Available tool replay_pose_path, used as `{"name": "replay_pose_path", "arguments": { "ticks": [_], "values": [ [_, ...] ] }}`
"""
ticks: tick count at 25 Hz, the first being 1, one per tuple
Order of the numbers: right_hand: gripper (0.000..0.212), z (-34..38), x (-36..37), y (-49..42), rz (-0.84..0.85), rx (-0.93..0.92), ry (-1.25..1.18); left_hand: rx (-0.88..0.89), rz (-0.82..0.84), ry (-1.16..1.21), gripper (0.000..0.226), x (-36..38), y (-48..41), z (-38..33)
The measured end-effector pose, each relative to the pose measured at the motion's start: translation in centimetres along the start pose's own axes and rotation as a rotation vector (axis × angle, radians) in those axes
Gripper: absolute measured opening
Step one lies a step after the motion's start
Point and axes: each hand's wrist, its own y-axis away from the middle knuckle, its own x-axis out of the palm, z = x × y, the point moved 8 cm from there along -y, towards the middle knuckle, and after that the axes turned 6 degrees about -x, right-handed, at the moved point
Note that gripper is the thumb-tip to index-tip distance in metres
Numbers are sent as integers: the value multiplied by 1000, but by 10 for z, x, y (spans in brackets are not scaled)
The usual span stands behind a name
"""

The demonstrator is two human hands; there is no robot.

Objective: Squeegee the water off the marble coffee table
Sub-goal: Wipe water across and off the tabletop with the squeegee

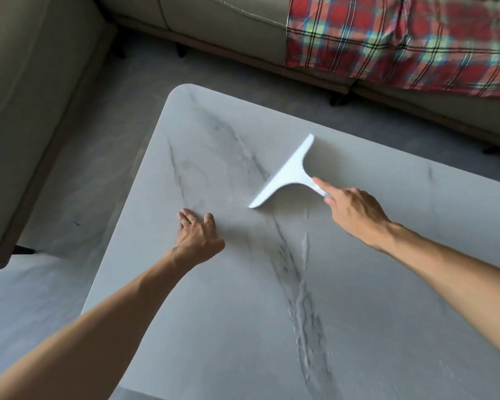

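Squeegee [286,171], white and T-shaped, lies with its blade on the marble coffee table [358,284], angled away ahead of my right hand [352,212], which grips its handle with the index finger stretched along it. My left hand [198,235] rests flat and open on the marble, just left of the blade's near end. Streaks of water [305,307] glisten on the marble between my forearms.

One squeegee [286,171], one table [387,284], two hands [198,233].
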Motion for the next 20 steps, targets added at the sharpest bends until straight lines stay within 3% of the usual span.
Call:
{"name": "replay_pose_path", "arguments": {
  "ticks": [6,10,14,16,20],
  "values": [
    [48,-39,-23,65,-25,132,-39,12,-72,-43,38,-6,6,-1],
    [22,-10,-49,-15,-90,317,-325,49,-259,-52,34,-12,20,13],
    [37,51,-43,-99,-135,471,-452,14,-267,-23,36,-1,24,40],
    [42,88,-32,-116,-125,412,-426,38,-238,20,34,-1,20,48],
    [49,155,2,-101,-16,-19,-242,41,-216,80,32,-7,16,52]
  ]
}}
